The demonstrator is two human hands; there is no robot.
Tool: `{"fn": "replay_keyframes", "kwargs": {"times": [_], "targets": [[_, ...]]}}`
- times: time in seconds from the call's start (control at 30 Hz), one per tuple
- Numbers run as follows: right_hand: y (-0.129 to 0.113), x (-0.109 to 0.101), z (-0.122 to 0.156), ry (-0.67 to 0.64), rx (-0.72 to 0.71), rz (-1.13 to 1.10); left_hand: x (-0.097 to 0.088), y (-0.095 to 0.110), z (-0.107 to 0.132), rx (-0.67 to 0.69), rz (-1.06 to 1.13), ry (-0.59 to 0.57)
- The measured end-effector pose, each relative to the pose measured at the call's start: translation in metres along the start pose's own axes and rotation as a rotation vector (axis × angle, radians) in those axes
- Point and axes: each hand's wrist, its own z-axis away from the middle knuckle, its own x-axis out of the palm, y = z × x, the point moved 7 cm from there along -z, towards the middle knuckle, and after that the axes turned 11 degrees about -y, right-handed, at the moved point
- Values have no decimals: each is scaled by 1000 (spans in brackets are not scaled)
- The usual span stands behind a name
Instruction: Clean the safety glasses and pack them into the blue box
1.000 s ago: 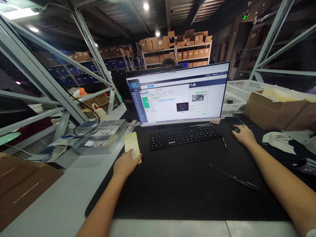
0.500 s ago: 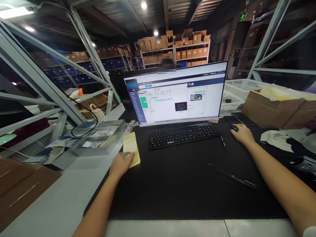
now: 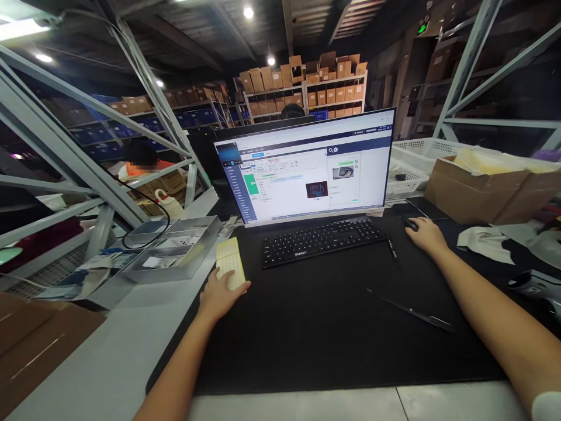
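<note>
Space on the black desk mat (image 3: 315, 327) lies open between the left hand (image 3: 221, 295), flat on the yellow pad (image 3: 230, 264), and the right hand (image 3: 424, 234), cupped over the mouse (image 3: 411, 223), below the keyboard (image 3: 322, 240).

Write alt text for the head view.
A person's left hand rests on a yellow pad and the right hand covers a mouse, either side of a black keyboard before a lit monitor.

One view only: we look from head height, forward and slightly down, close over the black desk mat (image 3: 328, 327), facing the monitor (image 3: 307, 169); warehouse shelving (image 3: 307, 88) recedes behind.
</note>
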Motion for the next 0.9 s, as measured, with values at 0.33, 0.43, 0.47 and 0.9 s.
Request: {"fn": "replay_keyframes", "kwargs": {"times": [0.33, 0.43, 0.47, 0.9], "targets": [[-3, -3, 1, 21, -9, -19, -2, 17, 10, 14, -83, -15], [-6, -4, 4, 8, 3, -23, -10, 11, 4, 47, -42, 16], [-7, -5, 5, 4, 7, -25, -14, 6, 2, 47, -17, 24], [-8, -7, 7, 6, 17, -15, -24, -15, -4, -48, 103, -31]]}}
